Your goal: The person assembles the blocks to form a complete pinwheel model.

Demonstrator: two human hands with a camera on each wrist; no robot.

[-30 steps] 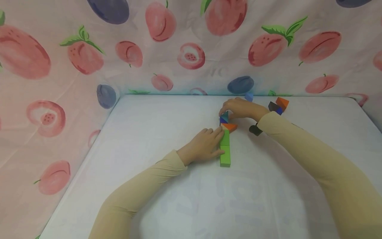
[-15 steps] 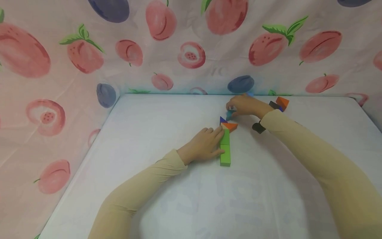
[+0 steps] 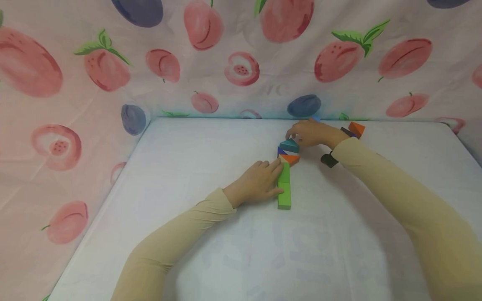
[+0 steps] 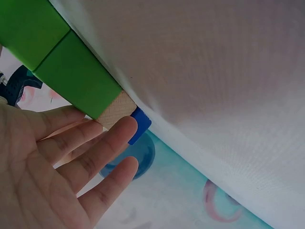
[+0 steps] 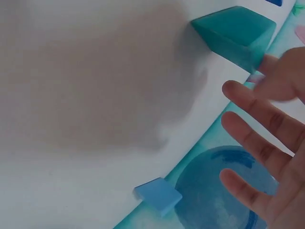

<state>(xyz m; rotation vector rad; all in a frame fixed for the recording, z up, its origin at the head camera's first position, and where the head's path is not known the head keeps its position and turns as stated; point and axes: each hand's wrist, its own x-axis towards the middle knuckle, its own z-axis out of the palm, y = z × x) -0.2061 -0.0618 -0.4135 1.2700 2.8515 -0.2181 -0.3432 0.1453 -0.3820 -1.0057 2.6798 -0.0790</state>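
Two green blocks (image 3: 284,196) lie end to end, with an orange triangle (image 3: 291,159) beyond them and a blue piece (image 3: 280,151) behind that. My left hand (image 3: 256,182) rests along their left side, fingers extended; in the left wrist view its fingertips touch a bare-wood face (image 4: 116,112) beside the blue piece (image 4: 141,125). A teal triangular block (image 3: 289,146) lies just behind the blue piece. My right hand (image 3: 310,133) is at its right, and in the right wrist view thumb and index finger are at one corner of the teal block (image 5: 236,33), other fingers spread.
A light-blue block (image 5: 158,194) lies by the table's back edge. Farther right are an orange block (image 3: 356,129) and a dark block (image 3: 347,132) with some blue beside it. A dark piece (image 3: 329,160) sits under the right wrist. Patterned cloth rises behind the table.
The teal block has come off the blue piece, been turned, and now lies behind it. My right hand has shifted slightly right. The left hand has stayed in place.
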